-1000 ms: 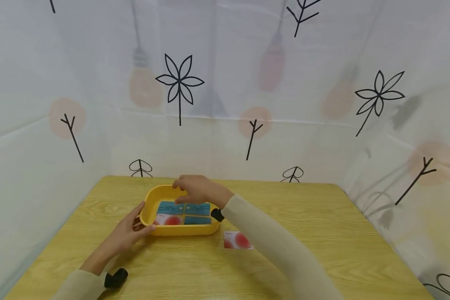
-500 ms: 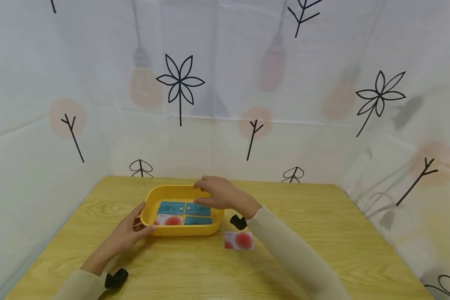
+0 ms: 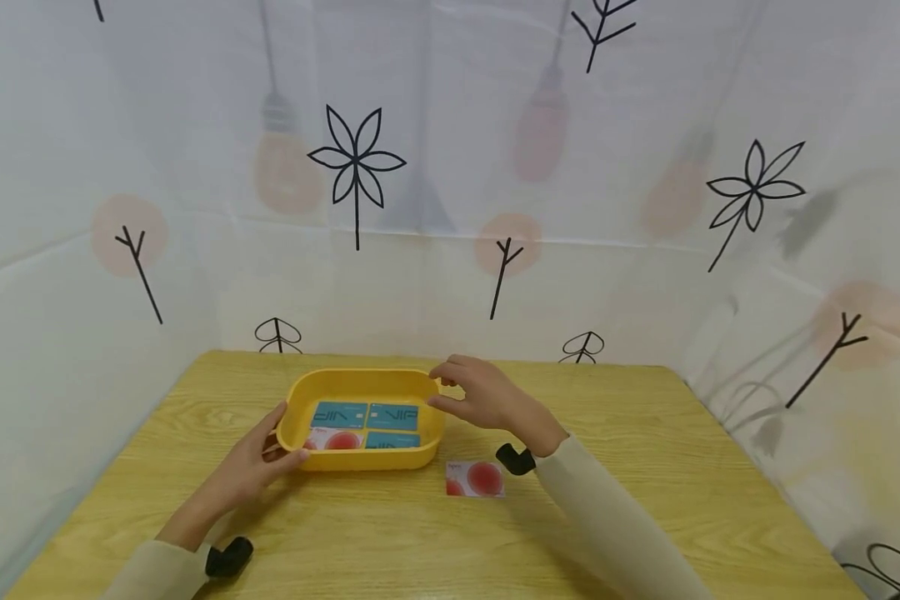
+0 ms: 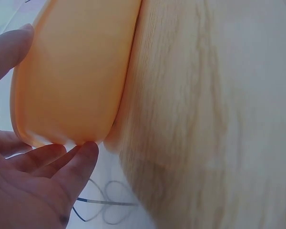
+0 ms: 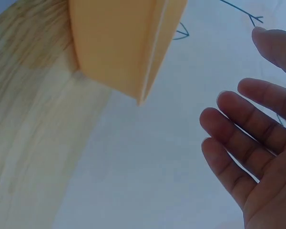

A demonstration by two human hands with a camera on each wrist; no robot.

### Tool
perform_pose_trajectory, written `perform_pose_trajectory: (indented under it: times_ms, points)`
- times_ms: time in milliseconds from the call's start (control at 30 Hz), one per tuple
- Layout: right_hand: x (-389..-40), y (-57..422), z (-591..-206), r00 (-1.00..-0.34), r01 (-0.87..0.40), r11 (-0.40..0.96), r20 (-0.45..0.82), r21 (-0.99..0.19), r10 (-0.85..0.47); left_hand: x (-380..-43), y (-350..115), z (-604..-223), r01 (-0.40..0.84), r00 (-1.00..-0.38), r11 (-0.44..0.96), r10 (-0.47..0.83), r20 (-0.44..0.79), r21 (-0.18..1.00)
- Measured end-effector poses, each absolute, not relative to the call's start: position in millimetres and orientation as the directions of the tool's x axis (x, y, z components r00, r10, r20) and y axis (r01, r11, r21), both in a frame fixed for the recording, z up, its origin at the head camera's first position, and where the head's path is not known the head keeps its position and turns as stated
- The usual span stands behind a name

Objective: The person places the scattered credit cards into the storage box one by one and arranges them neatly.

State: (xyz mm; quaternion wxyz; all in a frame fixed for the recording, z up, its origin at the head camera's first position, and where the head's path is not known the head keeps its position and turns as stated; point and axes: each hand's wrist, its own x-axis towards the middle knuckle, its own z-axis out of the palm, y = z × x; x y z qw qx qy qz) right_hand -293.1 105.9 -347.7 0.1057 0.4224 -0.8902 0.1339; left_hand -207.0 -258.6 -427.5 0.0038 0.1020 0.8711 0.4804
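A yellow plastic tray (image 3: pixel 367 460) sits on the table, rounded at its corners. My left hand (image 3: pixel 251 458) holds its left end, thumb over the near rim; in the left wrist view the fingers (image 4: pixel 88 155) press against the tray's end wall (image 4: pixel 76 71). Inside lie three blue cards, one lettered VIP (image 3: pixel 393 416), and a white card with red circles (image 3: pixel 335 439). Beyond the tray's right end my right hand (image 3: pixel 487 392) hovers with fingers relaxed and spread, holding nothing. The right wrist view shows its fingers (image 5: pixel 238 133) apart from the tray (image 5: pixel 119 43).
A second white card with red circles (image 3: pixel 476 479) lies on the wooden table (image 3: pixel 607 500), just right of the tray's near corner. Behind and at both sides hangs a pale cloth (image 3: pixel 435 292) with printed flowers and bulbs. Each wrist wears a black device (image 3: pixel 228 557).
My right hand has drawn back to the right, from over the cards to beyond the tray's right end, uncovering the blue cards. The left hand and tray stay in place.
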Motion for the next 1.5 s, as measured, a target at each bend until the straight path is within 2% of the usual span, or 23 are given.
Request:
perform_pose_trajectory:
  times_ms: [300,900,1500]
  points:
    - [-286.3,130.6,-363.8,-0.647,-0.758,0.628,0.331,-0.177,-0.687,-205.5,-257.3,-429.0,0.195,-0.975,0.5,0.193,0.112,0.844]
    - [-275.9,151.8,-395.7,-0.723,-0.691,0.677,0.206,-0.255,-0.66,-208.2,-258.4,-428.0,0.168,-0.981,0.512,0.173,0.09,0.842]
    - [-267.4,161.2,-407.4,-0.741,-0.664,0.693,0.119,-0.28,-0.661,-208.1,-258.4,-427.5,0.178,-0.979,0.509,0.181,0.097,0.842]
